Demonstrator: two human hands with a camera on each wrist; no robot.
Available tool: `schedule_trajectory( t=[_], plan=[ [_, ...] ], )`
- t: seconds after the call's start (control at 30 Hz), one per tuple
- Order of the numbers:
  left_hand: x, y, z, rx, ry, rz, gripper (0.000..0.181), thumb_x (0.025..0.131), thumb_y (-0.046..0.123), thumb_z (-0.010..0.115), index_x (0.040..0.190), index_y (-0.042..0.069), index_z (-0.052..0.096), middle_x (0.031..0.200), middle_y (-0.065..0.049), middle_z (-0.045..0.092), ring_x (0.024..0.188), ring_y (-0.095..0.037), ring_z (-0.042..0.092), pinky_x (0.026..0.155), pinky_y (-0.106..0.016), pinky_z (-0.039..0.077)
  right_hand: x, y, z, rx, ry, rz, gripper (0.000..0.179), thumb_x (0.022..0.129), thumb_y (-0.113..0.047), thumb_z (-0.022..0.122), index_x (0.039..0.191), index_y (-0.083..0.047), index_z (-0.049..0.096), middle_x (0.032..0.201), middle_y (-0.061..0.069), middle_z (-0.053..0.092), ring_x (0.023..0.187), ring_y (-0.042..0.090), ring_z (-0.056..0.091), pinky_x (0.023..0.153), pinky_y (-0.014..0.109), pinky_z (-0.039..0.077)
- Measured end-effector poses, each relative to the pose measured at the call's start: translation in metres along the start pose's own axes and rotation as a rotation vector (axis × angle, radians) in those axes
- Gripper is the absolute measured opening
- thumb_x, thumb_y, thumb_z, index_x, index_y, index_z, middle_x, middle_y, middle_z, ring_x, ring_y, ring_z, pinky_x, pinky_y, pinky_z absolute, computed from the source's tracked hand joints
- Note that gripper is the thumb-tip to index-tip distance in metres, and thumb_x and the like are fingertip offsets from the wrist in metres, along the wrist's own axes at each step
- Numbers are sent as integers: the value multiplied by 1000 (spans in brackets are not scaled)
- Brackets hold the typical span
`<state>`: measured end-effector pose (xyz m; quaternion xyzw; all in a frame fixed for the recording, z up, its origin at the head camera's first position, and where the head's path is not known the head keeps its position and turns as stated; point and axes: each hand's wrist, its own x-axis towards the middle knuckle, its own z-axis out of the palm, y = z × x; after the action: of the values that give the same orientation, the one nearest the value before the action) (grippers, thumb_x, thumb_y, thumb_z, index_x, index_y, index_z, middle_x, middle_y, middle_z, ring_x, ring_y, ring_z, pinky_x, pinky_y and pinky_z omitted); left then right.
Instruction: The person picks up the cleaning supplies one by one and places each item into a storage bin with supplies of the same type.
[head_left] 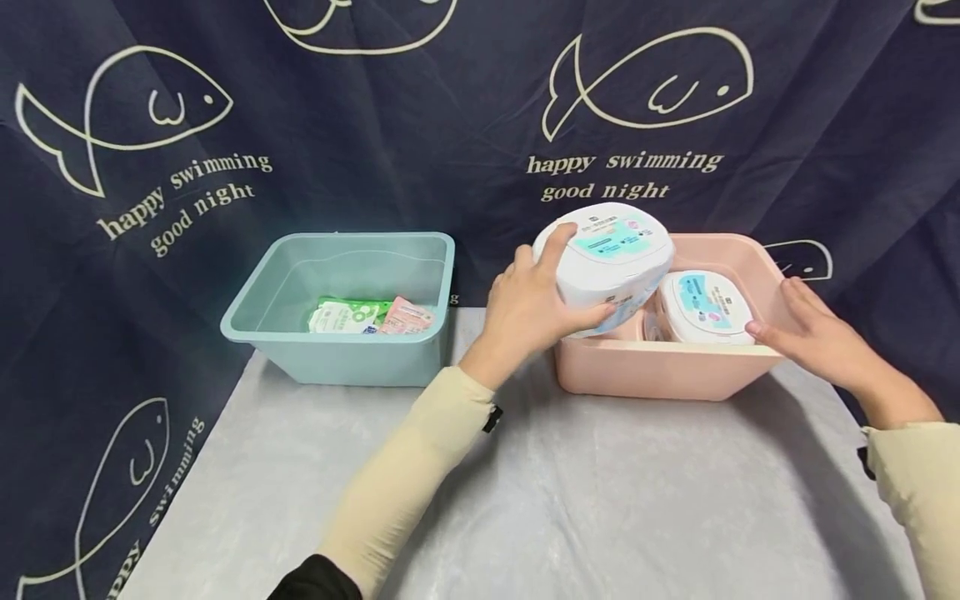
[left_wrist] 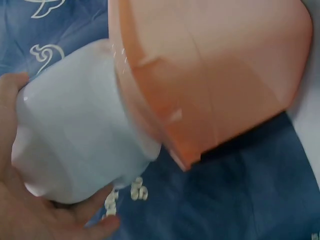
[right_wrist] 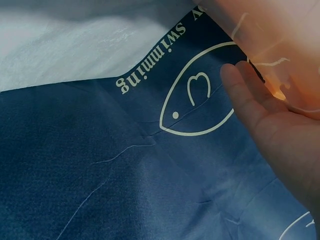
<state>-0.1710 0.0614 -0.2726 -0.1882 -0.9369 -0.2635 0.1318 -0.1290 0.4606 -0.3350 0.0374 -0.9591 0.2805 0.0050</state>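
My left hand [head_left: 528,304] grips a white lidded tub [head_left: 633,271] with a blue label. This tub is tilted and overlaps the left part of the pink bin [head_left: 660,372]. In the left wrist view, fingers and thumb spread round the tub [left_wrist: 75,120] beside the bin's wall [left_wrist: 215,70]. Inside the pink bin sits a second white tub [head_left: 731,312], its blue label facing up. At the bin's right end rests my right hand [head_left: 828,342], thumb over the rim near the second tub. Its fingers lie nearly straight along the outer wall in the right wrist view.
To the left stands a blue-green bin [head_left: 360,362] holding a green-and-white packet [head_left: 345,317] and a pink packet [head_left: 405,318]. Both bins stand on a grey-white table cover [head_left: 570,500]. A dark blue curtain [head_left: 420,133] with fish drawings hangs behind them.
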Motion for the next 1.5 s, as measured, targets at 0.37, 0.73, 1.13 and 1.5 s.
schedule_trajectory(
  t=[0.37,0.73,1.13,1.5],
  plan=[
    [30,27,61,81,-18,-94,94,74,83,63,150,34,38,127,-10,59,109,-21,59,96,-42,41,8,-1,4,18,-20,23,95,100,-42,57,156,8,-2,164,23,-12,151,39,-9,118,41,-5],
    [33,29,82,341,-121,-36,94,73,92,51,145,32,43,102,-4,67,103,-17,63,119,-50,6,9,-11,-2,2,-6,24,94,100,-43,56,157,6,-1,165,22,-11,151,41,-7,119,53,-2],
    [27,26,79,253,-320,-20,66,91,70,57,146,34,53,124,14,68,114,-8,63,120,-50,6,-3,-8,3,9,-8,32,93,101,-42,54,157,6,-2,164,24,-11,151,41,-9,119,54,-3],
    [27,20,76,224,-485,130,64,98,76,24,149,45,48,136,25,59,128,-6,53,119,-50,-1,-3,1,3,37,5,41,93,101,-42,56,158,3,-2,165,21,-12,151,39,-10,119,51,-5]
  ],
)
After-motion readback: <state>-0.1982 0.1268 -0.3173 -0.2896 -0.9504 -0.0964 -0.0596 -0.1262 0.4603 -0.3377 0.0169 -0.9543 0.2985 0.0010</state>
